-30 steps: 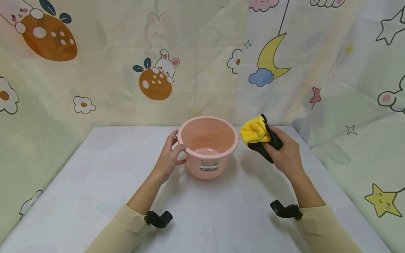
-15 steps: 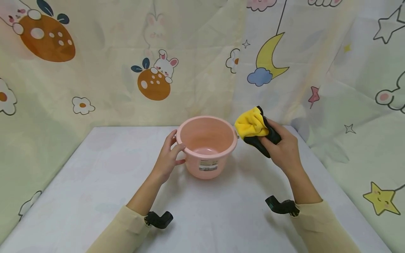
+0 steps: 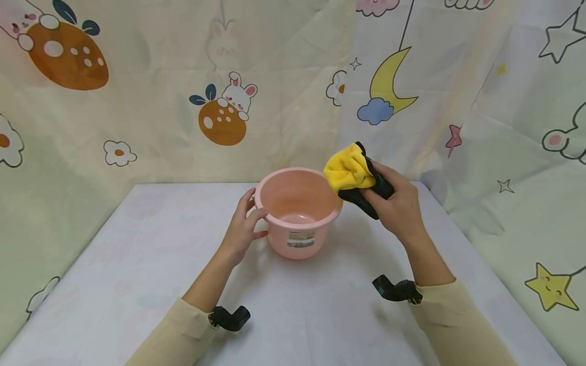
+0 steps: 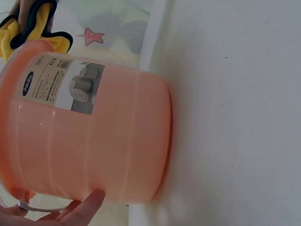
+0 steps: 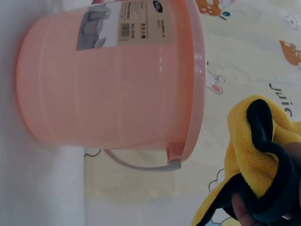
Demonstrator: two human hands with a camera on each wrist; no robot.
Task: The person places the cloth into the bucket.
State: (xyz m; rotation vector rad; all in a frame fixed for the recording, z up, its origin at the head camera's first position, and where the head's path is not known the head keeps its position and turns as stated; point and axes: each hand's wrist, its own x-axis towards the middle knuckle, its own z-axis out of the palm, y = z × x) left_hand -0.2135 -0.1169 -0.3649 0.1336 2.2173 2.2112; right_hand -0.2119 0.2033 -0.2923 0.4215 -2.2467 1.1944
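Note:
A pink plastic bucket (image 3: pixel 281 239) stands upright on the table, its paper label facing me. My left hand (image 3: pixel 242 229) grips its left side, thumb at the rim and fingers along the outer wall by the handle joint. In the left wrist view, fingertips (image 4: pixel 91 202) lie against the bucket wall (image 4: pixel 127 136). My right hand (image 3: pixel 398 203) holds a bunched yellow cloth (image 3: pixel 349 170) with a dark back and edging, above the table. The cloth overlaps the bucket's right rim in the head view; the right wrist view shows it apart from the rim, above the opening's level.
A grey handle (image 5: pixel 136 165) hangs down the bucket's side. The white-covered table (image 3: pixel 183 223) reaches back to a patterned fabric curtain (image 3: pixel 293 112), with another curtain (image 3: pixel 513 203) along the right. Black wrist cameras (image 3: pixel 229 317) sit on both cuffs.
My right hand has carried the cloth left and upward, from beside the bucket to over its right rim. The left hand and the bucket stay in place.

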